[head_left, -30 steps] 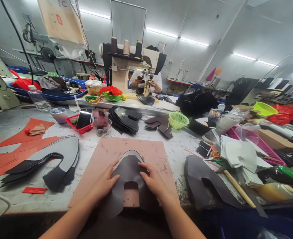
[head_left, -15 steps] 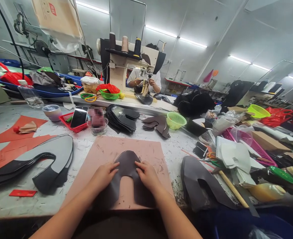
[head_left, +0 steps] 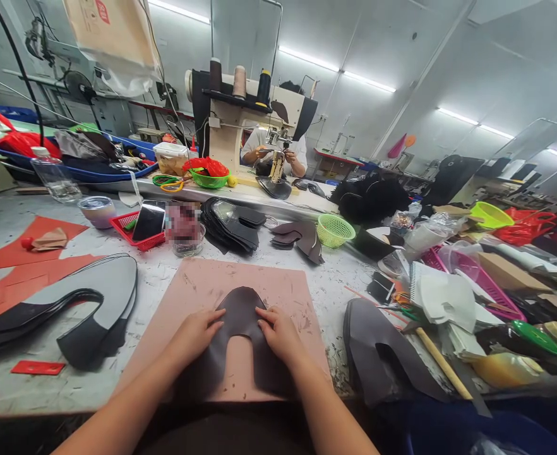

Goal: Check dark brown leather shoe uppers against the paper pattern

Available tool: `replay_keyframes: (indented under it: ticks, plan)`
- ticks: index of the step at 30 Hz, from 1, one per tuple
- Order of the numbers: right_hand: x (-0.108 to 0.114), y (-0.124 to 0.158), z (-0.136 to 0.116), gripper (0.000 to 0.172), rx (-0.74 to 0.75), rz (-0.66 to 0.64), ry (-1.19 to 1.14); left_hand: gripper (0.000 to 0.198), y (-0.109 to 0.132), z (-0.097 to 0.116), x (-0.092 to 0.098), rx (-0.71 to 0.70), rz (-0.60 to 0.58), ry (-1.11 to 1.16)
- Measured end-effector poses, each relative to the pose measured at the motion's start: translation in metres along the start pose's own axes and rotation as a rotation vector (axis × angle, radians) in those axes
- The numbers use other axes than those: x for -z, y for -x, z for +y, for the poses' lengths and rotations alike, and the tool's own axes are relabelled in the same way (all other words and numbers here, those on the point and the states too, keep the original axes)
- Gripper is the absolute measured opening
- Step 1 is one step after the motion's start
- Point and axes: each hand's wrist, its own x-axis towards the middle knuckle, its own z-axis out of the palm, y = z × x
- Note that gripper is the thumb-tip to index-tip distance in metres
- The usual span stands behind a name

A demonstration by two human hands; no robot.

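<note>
A dark brown U-shaped leather piece [head_left: 241, 311] lies on a pink board [head_left: 285, 287], its rounded end away from me and its two legs towards me. My left hand [head_left: 197, 335] holds its left edge near the curve, thumb and fingers pressed on the rim. At the opposite edge, my right hand [head_left: 278, 332] pinches the leather the same way. To the right of the board is a stack of similar dark pieces [head_left: 377, 347]. Grey and black curved pieces [head_left: 117, 284] are piled on the left.
Farther back stand a red basket [head_left: 153, 242] with a phone, black cut pieces [head_left: 235, 224] and a green basket [head_left: 335, 230]. A wooden-handled tool [head_left: 444, 363] lies right. A person sits behind the sewing machine [head_left: 224, 136].
Both hands stay at the leather's edges with almost no movement. The view has shifted very slightly.
</note>
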Motion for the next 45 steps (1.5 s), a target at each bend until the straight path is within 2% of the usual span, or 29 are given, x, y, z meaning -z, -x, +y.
replay_keyframes:
  ticks: [6,10,13,15,17,20,22,25,31,38,41,45]
  plan:
    - [0.001,0.000,-0.001,0.035,-0.018,0.002,-0.007,0.041,-0.001,-0.002,-0.001,0.006,-0.006,-0.037]
    - [0.001,-0.003,-0.001,0.034,-0.055,-0.009,0.014,0.036,-0.002,0.010,0.007,-0.019,-0.039,-0.230]
    - [0.002,-0.007,-0.003,0.033,-0.093,-0.023,0.022,0.028,-0.010,0.028,0.009,-0.159,-0.008,-0.450]
    - [0.005,-0.005,-0.003,0.033,-0.113,-0.014,-0.010,0.029,-0.020,0.039,0.003,-0.296,-0.038,-0.503]
    - [0.009,0.002,-0.002,0.033,-0.139,-0.001,-0.076,0.035,-0.029,0.044,-0.008,-0.376,-0.074,-0.510]
    - [0.018,0.024,0.004,0.029,-0.232,-0.036,-0.192,0.038,-0.036,0.042,-0.023,-0.395,-0.051,-0.533]
    - [0.023,0.040,0.009,0.021,-0.309,-0.059,-0.242,0.039,-0.037,0.039,-0.029,-0.398,-0.025,-0.546]
    - [0.025,0.058,0.014,0.012,-0.355,-0.025,-0.251,0.040,-0.037,0.035,-0.032,-0.410,-0.001,-0.561]
    - [0.024,0.062,0.011,0.004,-0.300,0.012,-0.097,0.051,-0.037,0.040,-0.031,-0.378,-0.035,-0.565]
    - [0.032,0.064,0.007,0.006,-0.218,-0.060,0.080,0.094,-0.030,0.051,-0.030,-0.320,-0.114,-0.618]
    - [0.039,0.072,0.008,0.019,-0.188,-0.045,0.259,0.104,-0.029,0.053,-0.031,-0.303,-0.148,-0.638]
    - [0.050,0.085,0.011,0.041,-0.172,-0.065,0.455,0.106,-0.028,0.055,-0.030,-0.303,-0.156,-0.646]
